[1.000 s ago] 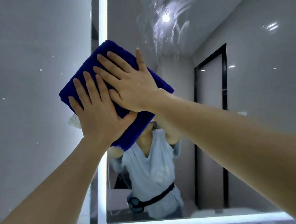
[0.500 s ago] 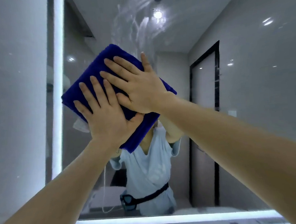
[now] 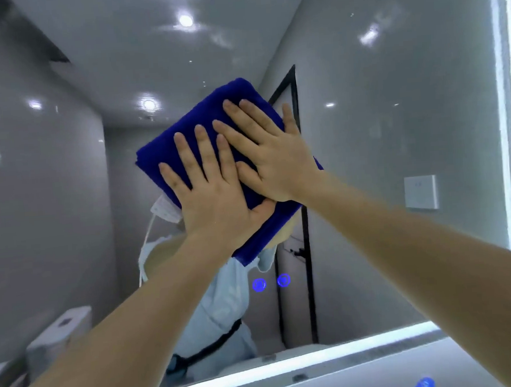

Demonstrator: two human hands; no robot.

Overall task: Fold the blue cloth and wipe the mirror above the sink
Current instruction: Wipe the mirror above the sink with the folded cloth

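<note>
The folded blue cloth (image 3: 195,128) lies flat against the mirror (image 3: 394,123), near the middle of the glass. My left hand (image 3: 211,190) presses on its lower part with straight, spread fingers. My right hand (image 3: 272,153) presses on its upper right part, fingers also straight, its thumb overlapping the left hand. A white label (image 3: 166,210) hangs from the cloth's lower left edge. Both forearms reach up from the bottom of the view.
Lit strips run along the mirror's right edge (image 3: 510,115) and bottom edge (image 3: 305,362). Two blue touch icons (image 3: 271,283) glow on the glass below the cloth. The mirror reflects a person in a pale top, a dark door frame (image 3: 301,190), a wall switch (image 3: 420,192) and a toilet (image 3: 58,331).
Both hands have slid the cloth rightward across the mirror, from its left lit edge toward the middle. The right lit edge has come into view.
</note>
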